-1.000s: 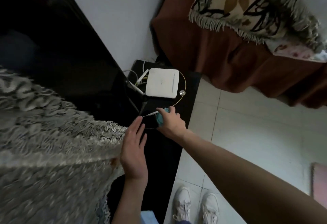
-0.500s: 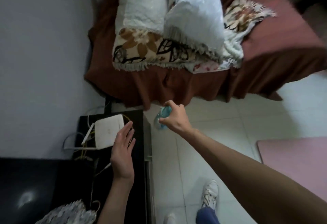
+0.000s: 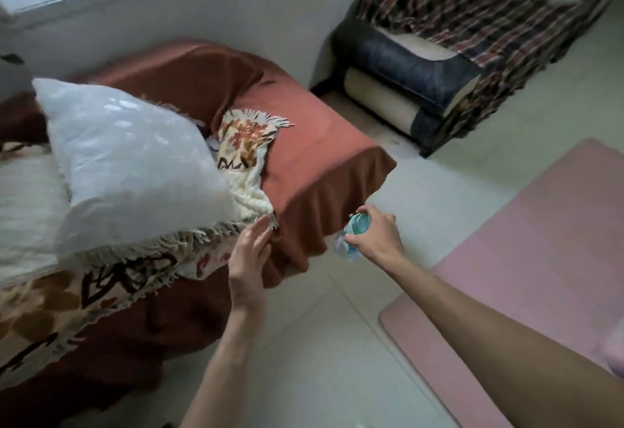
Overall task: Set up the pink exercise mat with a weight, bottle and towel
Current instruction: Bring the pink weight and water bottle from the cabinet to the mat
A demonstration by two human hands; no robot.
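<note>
Pale floor tiles [image 3: 304,360] are lying under me, the pink exercise mat [image 3: 526,275] spreading at my right. My right hand [image 3: 374,238] is gripping the bottle [image 3: 354,230] above the floor, while my left hand [image 3: 248,258] is hanging relaxed, fingers straight, beside the bed [image 3: 314,157].

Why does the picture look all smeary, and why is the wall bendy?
Head view: the camera is moving, so the bottle in the right hand and the checked blanket smear; the wide lens curves the wall; soft window light whitens the pillow.
</note>
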